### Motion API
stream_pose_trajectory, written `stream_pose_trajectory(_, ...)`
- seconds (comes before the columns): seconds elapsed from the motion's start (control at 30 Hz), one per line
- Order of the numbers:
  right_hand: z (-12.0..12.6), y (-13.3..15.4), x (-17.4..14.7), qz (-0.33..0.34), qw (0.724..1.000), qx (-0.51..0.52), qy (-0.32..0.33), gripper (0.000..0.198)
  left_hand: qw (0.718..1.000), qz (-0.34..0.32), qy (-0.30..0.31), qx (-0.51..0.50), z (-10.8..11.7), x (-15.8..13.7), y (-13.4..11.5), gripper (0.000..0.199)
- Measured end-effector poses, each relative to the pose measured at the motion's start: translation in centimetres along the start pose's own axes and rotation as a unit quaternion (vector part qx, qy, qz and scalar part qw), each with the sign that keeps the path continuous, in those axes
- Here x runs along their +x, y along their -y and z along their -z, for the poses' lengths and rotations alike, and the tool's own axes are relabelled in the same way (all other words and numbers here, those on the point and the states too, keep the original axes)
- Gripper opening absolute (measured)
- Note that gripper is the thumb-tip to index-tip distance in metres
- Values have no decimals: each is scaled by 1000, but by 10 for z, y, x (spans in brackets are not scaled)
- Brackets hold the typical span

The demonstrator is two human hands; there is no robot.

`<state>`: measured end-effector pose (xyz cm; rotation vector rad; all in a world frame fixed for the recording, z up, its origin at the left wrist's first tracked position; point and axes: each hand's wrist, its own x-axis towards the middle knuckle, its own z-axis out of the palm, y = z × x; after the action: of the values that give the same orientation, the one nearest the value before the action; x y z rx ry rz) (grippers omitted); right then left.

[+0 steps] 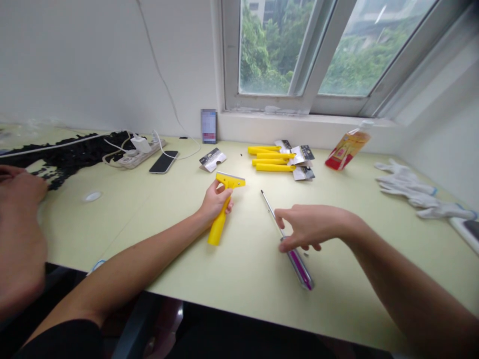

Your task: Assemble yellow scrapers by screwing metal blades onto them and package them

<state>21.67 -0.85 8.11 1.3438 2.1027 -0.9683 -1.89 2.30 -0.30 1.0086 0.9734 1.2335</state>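
Note:
My left hand (217, 202) is closed around the neck of a yellow scraper (219, 229), its metal-edged head pointing away from me and its handle toward me. A long screwdriver (300, 269) with a clear and purple handle lies on the table to the right. Over it hovers my right hand (309, 228), thumb and index finger apart on either side of where the shaft meets the handle. Whether the thumb touches the screwdriver I cannot tell. A tiny metal piece (306, 255) lies beside the handle, and another small one (268, 210) shows by the shaft.
Several yellow scraper handles (275, 168) with card labels lie at the back, near a loose card (212, 159). A bottle (346, 149), white gloves (406, 187), a phone (163, 162), a power strip (138, 155) and black pieces (80, 152) surround them. Another person's arm (20, 229) rests at left.

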Motion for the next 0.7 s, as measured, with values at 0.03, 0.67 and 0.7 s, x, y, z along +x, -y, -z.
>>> stream_pose_trajectory(0.03, -5, 5, 4, -2, 1000, -5, 4, 47, 1000, 0, -1, 0, 0, 0, 0, 40)
stream_pose_trajectory(0.67, 41, -47, -44, -13, 906, -23, -423, 49, 1000, -4, -7, -6, 1, 3, 2, 37)
stream_pose_trajectory(0.7, 42, -48, -46, 15, 901, -40, -431, 48, 1000, -5, -7, -6, 1, 3, 2, 37)
